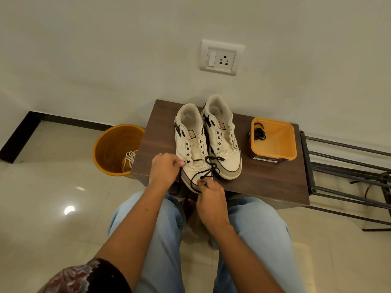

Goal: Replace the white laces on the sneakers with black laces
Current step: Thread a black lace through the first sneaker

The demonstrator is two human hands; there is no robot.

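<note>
Threading black lace through bottom eyelets of near sneaker; left hand pinches one end, right hand the other; far sneaker bare, spare lace in box at 2 o'clock

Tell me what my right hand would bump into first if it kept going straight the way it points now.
Probably the toe of the near sneaker. Your right hand pinches the black lace just in front of that toe and points up and slightly left toward it. Depth is hard to judge from one view.
</note>
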